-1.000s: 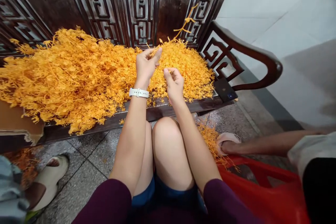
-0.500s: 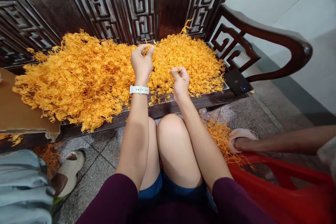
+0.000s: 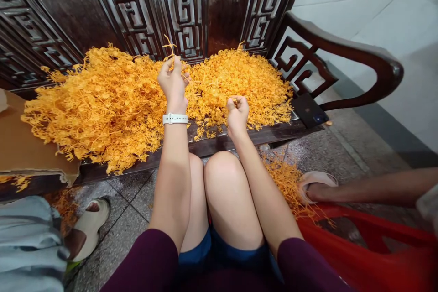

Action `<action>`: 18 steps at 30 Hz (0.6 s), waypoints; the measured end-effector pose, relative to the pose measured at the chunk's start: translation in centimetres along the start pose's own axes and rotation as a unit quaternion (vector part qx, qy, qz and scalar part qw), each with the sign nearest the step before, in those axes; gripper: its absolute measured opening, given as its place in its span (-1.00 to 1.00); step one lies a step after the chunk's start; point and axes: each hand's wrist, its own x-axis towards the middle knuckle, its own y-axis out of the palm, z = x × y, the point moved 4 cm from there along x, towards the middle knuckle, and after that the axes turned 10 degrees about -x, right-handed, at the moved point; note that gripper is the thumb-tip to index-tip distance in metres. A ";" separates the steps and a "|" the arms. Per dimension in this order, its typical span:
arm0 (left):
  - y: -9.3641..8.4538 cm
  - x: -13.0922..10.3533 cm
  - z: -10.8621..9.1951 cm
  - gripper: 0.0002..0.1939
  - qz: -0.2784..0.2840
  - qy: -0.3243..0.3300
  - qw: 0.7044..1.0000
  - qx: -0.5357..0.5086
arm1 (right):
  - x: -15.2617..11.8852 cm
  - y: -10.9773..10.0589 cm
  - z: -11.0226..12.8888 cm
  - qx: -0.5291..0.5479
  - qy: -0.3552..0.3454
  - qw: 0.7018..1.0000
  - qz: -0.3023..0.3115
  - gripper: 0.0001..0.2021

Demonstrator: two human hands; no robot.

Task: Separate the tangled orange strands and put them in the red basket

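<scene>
Moving leftward over the last half second, the left hand (image 3: 172, 83) now sits above the inner edge of the big, loose heap of orange-yellow, frilly plastic-looking sprigs (image 3: 109, 100), farther from the right hand (image 3: 238, 116) than before. Its thumb and fingers are pinched narrow on a slender, branching orange-yellow stem (image 3: 169, 46), which stands up from the fingertips against the dark, glossy carved wooden bench back (image 3: 226, 18); half a second ago only short tips showed there. The right hand has dropped slightly and is just before the smaller, denser heap of orange-yellow clusters (image 3: 253, 82), thumb pressed to curled fingers; whether a scrap is caught between them, I cannot tell. At the rear of that smaller heap, the tall stem that stuck up has gone, leaving a small tip in view. Judging by this, the held stem is in the left hand's control alone and lifted clear of both heaps. Beyond the right hand, the flat black phone (image 3: 310, 110) lies on the bench end, just beside the curved armrest (image 3: 345, 41).
</scene>
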 end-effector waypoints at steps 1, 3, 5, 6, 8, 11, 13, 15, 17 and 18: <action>0.1 -0.2 0.0 -0.60 0.008 -0.005 1.000 -0.002 | 0.0 0.0 0.1 0.000 -0.001 1.000 -0.003 -0.89; 0.4 -0.6 0.1 -0.59 0.024 -0.017 1.000 -0.007 | 0.2 -0.2 0.5 -0.010 -0.006 1.000 -0.009 -0.85; 0.8 -1.1 0.3 -0.59 0.046 -0.033 0.998 -0.012 | 0.3 -0.4 0.8 -0.033 -0.009 0.999 -0.018 -0.77; 1.1 -1.3 0.3 -0.61 0.061 -0.040 0.997 -0.015 | 0.3 -0.6 1.0 -0.048 -0.009 0.999 -0.021 -0.72; 1.6 -1.7 0.4 -0.65 0.087 -0.052 0.995 -0.021 | 0.1 -0.9 1.4 -0.075 -0.007 0.997 -0.027 -0.59; 2.1 -2.2 0.4 -0.69 0.094 -0.058 0.993 -0.026 | -0.5 -1.4 2.6 -0.096 -0.022 0.994 -0.044 -0.42; 2.3 -2.5 0.3 -0.66 0.092 -0.053 0.994 -0.032 | -0.9 -1.7 4.4 -0.106 -0.052 0.991 -0.056 -0.39; 2.6 -2.9 0.3 -0.63 0.094 -0.037 0.994 -0.045 | -1.1 -1.7 6.8 -0.114 -0.098 0.987 -0.060 -0.46; 3.0 -3.3 0.5 -0.63 0.093 -0.011 0.993 -0.073 | -0.9 -1.1 9.5 -0.112 -0.151 0.982 -0.037 -0.60; 3.2 -3.6 0.6 -0.65 0.094 0.003 0.991 -0.090 | -0.6 -0.5 10.8 -0.107 -0.172 0.979 -0.013 -0.66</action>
